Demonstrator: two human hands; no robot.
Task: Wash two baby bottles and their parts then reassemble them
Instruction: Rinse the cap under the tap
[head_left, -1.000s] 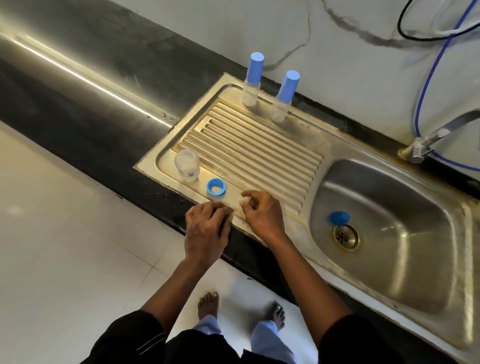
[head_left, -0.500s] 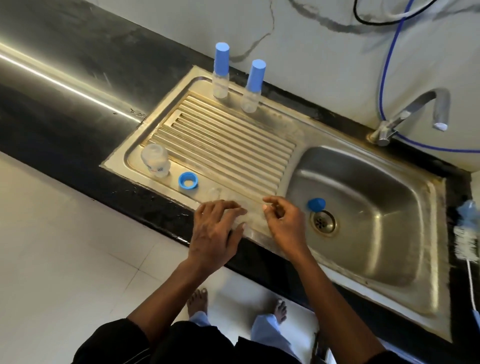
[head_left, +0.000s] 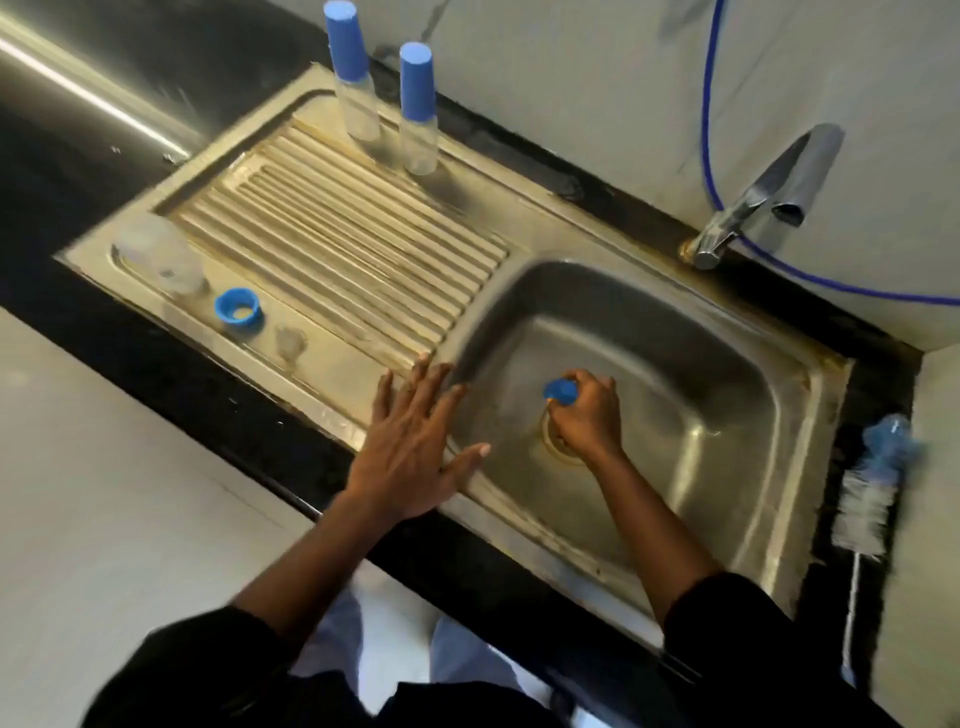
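item 1, step in hand: i am judging this as the pick-up of the blue piece from the floor of the sink, right beside the drain. my right hand is curling its fingers round it. i am advising a firm pinch and a straight lift, since wet plastic is probably slipping easily.
item 2, left hand: spreading flat, fingers straight, holding nothing, over the sink's front rim. i cannot tell whether it is touching the steel.
item 3, the piece: small, round, blue. blur is hiding whether it is a ring or a cap.
item 4, parts waiting: first bottle and second bottle, both blue-capped, are standing at the back of the drainboard. a clear dome, blue ring and clear teat are sitting along its front edge. a brush is lying on the counter beyond the basin.
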